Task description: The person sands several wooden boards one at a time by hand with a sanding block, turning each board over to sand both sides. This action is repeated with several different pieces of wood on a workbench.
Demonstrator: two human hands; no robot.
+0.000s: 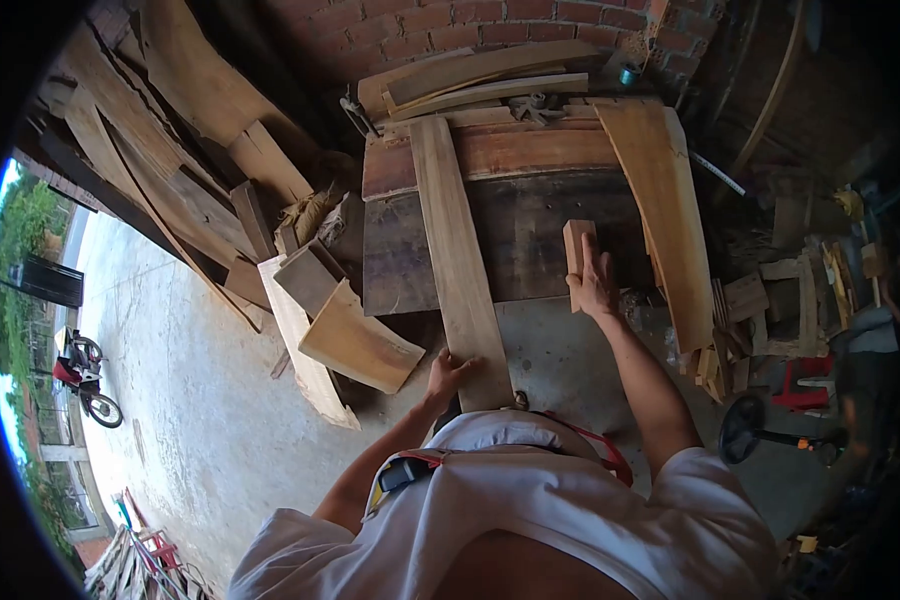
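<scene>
Holding two timbers at the bench (530,230).
Left grip (448,375) curled on long plank's (457,250) near end; right grip (595,285) flat against small upright block (577,255). Plank likely stiff, heavy: lift by edges. Block light, pinchable.

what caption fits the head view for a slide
Left hand grips the near end of a long plank while the right hand rests on a small wood block.
</scene>
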